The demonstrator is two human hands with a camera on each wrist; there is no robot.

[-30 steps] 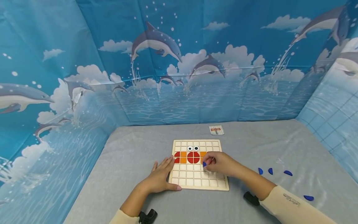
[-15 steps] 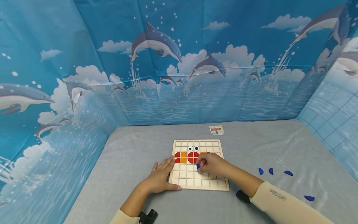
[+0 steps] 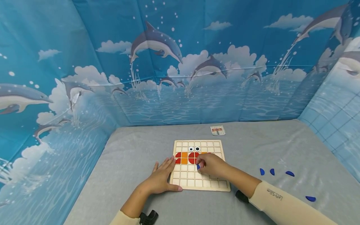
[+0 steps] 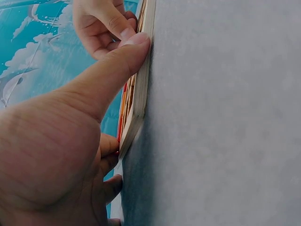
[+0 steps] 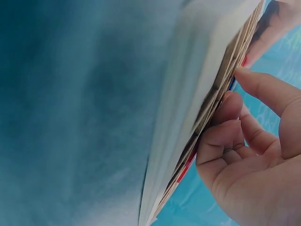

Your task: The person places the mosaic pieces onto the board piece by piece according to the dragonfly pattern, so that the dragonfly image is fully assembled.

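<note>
A wooden grid board (image 3: 187,182) lies on the grey cloth, with red and orange pieces and two eye pieces (image 3: 194,149) in its upper cells. Along the board's left edge rests my left hand (image 3: 161,178), fingers extended and the thumb at the front edge. My right hand (image 3: 214,165) is over the middle of the board and pinches a small blue piece (image 3: 198,167) between thumb and fingers, at a cell just below the red circle (image 3: 192,158). In the right wrist view only a sliver of this blue piece (image 5: 232,84) shows. The right hand hides part of the orange and red row.
Several blue half-round pieces (image 3: 290,173) lie on the cloth to the right. A small pattern card (image 3: 217,130) lies behind the board. A dolphin-print curtain (image 3: 180,103) stands behind and at the sides of the grey surface (image 3: 135,147).
My right hand has moved left across the board with the blue piece, from under the right orange column to below the red circle. The left hand stays in place.
</note>
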